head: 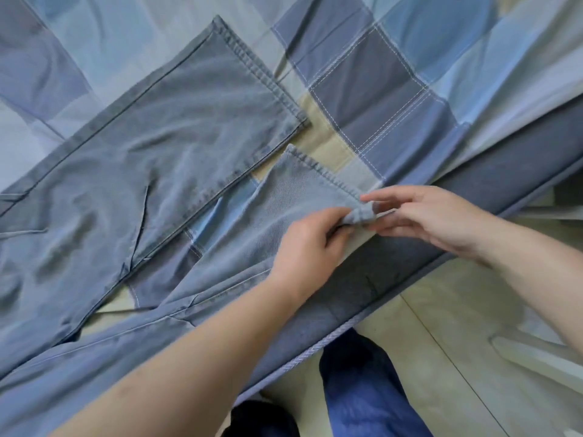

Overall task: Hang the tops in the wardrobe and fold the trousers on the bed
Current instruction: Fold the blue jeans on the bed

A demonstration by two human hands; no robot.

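Nearest you, blue-trousered legs (362, 389) and a dark shoe (262, 417) stand on the pale floor (441, 326) at the bed's edge (394, 279). Your forearms reach in over that edge. Your left hand (307, 247) has its fingers curled, pinching the bunched hem corner (359, 214) of the near trouser leg (268, 216). Your right hand (426, 216) meets it from the other side, fingers mostly straight and close together, their tips touching the same bunched corner; whether the thumb closes on the cloth, you can't tell, it's hidden. The grey-blue denim trousers (142, 184) lie spread on the checked blue bedspread (378, 74), legs splayed apart in a V with bedspread showing between them. The near leg runs along the bed edge; the far leg (205, 105) lies flat, its stitched hem (262, 74) pointing away from you. Waist end runs off to the left, out of view. No tops and no wardrobe in view. Step in hand looks like the trouser fold, early on: hem gathered, legs not yet stacked. Next move likely calls for carrying the near hem over onto the far hem so the two leg ends line up. You'd want grip on both hem corners and light tension, or the leg may twist or crease.
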